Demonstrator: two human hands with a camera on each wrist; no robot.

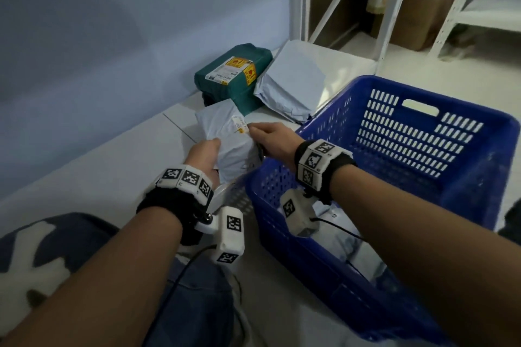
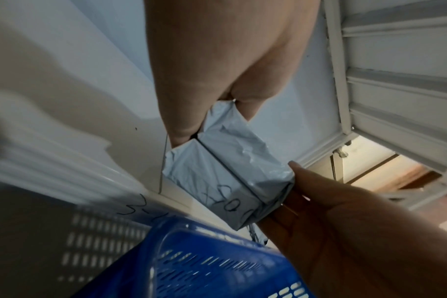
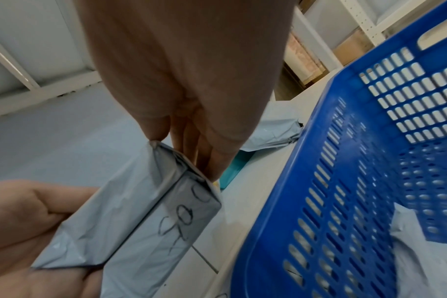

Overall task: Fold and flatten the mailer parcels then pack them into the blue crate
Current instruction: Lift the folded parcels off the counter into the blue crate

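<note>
Now grey mailer parcel [image 1: 229, 146] held off worktop [image 1: 93, 166], just beside blue crate [image 1: 476, 155] near rim, likely so flaps tuck flat before packing. Left hand [image 1: 204, 159] cups parcel's near end, thumb on top, fingers curled under. Right hand [image 1: 270, 139] pinches far edge by label, fingers fairly straight down side. Both grasping, neither released. Green parcel [image 1: 234, 73] and larger grey mailer [image 1: 293, 87] wait behind on worktop; one grey mailer [image 3: 419, 260] already lies in crate.
</note>
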